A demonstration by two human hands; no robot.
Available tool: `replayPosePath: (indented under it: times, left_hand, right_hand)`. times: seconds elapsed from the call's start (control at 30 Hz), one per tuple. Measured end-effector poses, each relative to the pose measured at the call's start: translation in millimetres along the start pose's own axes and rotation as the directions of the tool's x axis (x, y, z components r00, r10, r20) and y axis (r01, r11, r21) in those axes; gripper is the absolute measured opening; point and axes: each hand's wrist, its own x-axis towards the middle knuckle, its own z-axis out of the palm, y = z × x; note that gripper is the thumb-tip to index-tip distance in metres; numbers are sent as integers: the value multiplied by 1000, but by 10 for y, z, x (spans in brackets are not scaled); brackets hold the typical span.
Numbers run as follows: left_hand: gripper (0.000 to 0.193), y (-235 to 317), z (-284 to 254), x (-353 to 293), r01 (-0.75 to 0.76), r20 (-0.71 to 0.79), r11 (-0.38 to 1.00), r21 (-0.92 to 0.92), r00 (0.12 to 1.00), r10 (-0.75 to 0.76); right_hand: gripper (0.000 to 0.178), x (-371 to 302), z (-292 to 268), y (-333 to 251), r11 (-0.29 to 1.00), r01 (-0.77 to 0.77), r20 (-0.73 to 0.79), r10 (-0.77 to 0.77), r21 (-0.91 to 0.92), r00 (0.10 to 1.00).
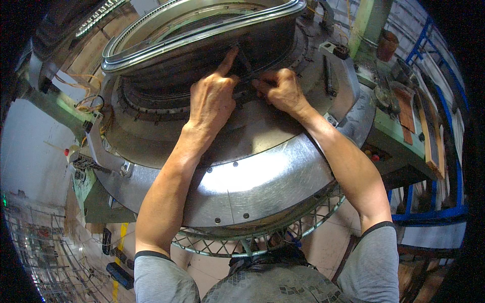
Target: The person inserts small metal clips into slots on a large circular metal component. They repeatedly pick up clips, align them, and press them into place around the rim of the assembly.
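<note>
A large round machine, which looks like a circular knitting machine, fills the middle, with a dark upright cylinder wall [177, 76] under a shiny metal rim [202, 41]. My left hand [212, 98] reaches to this wall. Its index finger is stretched out against or close to the dark surface, while the other fingers are curled, with nothing visible in them. Just to the right, my right hand [284, 91] is closed in a pinch low by the wall. Whatever lies between its fingertips is too small or hidden to make out. Below both hands spreads a brownish sloping metal plate [252, 129].
A polished metal ring [252, 174] surrounds the plate, with a green lattice rail [222, 246] beneath it. Green machine arms stand at both sides. On the right are a green bench [399, 136], a brown pot [387, 45] and a blue frame [429, 214]. Orange cables [91, 93] hang at left.
</note>
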Motion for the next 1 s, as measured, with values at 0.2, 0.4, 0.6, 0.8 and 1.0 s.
replayPosePath:
  times: [0.2, 0.4, 0.6, 0.8, 1.0]
  left_hand:
    - [21, 15, -2, 11, 29, 22, 1000, 0, 999, -29]
    - [21, -2, -13, 12, 6, 20, 999, -47, 1000, -6]
    - [21, -7, 3, 9, 3, 20, 1000, -8, 1000, -2]
    - [24, 10, 1, 15, 28, 36, 1000, 3, 999, -28]
    - [17, -2, 11, 16, 23, 33, 999, -25, 999, -22]
  right_hand:
    - [21, 2, -10, -22, 999, 10, 1, -10, -34, 1000]
    - [19, 3, -40, -74, 997, -77, 40, 78, -23, 996]
    - [21, 10, -2, -11, 999, 9, 3, -9, -45, 1000]
    - [19, 5, -6, 12, 998, 1, 15, 0, -62, 1000]
    - [19, 7, -17, -20, 997, -21, 28, 23, -71, 999]
